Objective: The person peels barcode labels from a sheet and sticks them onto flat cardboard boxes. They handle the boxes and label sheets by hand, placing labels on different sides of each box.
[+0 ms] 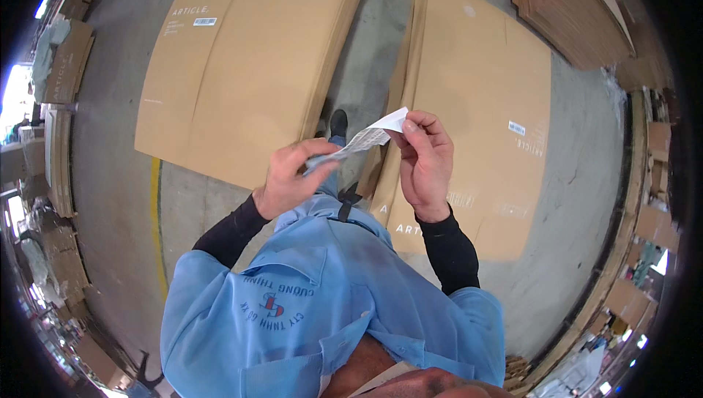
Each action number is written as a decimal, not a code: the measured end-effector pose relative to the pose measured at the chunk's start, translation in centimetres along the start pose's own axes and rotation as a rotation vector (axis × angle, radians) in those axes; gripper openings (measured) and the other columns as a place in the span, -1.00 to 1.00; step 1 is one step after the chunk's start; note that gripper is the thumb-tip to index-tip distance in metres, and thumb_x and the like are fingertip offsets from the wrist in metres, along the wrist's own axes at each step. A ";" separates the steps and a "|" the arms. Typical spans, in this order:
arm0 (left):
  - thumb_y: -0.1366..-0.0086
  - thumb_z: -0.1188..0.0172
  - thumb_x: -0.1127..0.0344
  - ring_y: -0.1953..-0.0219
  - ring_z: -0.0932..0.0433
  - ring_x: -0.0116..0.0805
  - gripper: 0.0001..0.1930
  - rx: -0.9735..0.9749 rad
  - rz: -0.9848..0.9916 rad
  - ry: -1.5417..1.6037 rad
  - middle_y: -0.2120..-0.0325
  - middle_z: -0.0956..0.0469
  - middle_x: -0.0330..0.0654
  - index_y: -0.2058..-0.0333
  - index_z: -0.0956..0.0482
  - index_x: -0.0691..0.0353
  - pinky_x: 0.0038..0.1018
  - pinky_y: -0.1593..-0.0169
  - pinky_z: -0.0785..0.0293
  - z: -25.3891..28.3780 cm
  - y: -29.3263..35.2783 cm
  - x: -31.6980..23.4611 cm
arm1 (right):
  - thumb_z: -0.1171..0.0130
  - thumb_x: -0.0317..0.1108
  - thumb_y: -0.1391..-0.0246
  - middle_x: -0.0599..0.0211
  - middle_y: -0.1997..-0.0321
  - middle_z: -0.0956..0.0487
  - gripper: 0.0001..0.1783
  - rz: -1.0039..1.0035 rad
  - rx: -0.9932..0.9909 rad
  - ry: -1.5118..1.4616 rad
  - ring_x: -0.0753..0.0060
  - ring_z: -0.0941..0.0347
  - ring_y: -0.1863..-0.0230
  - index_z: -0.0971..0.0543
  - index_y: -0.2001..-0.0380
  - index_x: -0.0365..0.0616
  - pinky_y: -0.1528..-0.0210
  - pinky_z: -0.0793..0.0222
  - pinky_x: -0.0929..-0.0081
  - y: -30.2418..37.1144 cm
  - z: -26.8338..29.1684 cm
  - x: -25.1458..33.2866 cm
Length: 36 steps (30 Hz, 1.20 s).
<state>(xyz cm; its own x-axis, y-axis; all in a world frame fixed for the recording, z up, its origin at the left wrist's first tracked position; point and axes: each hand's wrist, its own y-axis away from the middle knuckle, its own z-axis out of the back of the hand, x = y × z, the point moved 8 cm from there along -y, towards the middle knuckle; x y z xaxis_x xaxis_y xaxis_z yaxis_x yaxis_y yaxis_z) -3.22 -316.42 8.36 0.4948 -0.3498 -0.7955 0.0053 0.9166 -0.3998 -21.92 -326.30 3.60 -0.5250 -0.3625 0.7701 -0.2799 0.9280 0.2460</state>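
Between my two hands stretches a white label sheet with small printed marks, slightly curled. My left hand pinches its lower left end between thumb and fingers. The upper right corner is gripped by my right hand, thumb against the index finger. Both hands are raised in front of my body, above the gap between two stacks of flat cardboard. The left stack and the right stack each carry a small barcode label on top.
Another pile of flat cardboard stands at the far right. A yellow line runs along the grey floor on the left. Cartons line the left side; more cardboard lies along the right rim. My shoe shows between the stacks.
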 end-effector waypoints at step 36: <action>-0.22 -0.28 0.06 -0.20 -0.40 0.04 -0.29 -2.389 1.205 1.341 -0.19 -0.35 0.05 -0.27 -0.22 0.17 0.17 -0.21 -0.27 -21.9 11.4 64.4 | -0.15 -0.20 -0.36 0.13 -0.09 -0.59 -0.60 0.179 0.099 0.929 0.31 -0.52 -0.08 -0.53 -0.03 -0.34 -0.14 -0.44 0.34 -76.8 -2.9 17.6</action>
<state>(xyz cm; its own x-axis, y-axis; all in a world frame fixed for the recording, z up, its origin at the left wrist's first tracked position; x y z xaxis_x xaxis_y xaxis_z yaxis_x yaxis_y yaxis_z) 9.61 -332.74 -57.37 -0.4786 -0.8315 -0.2820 -0.1753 -0.2242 0.9587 -7.29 -403.67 -0.05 0.2708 0.0377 0.9619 -0.3466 0.9360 0.0609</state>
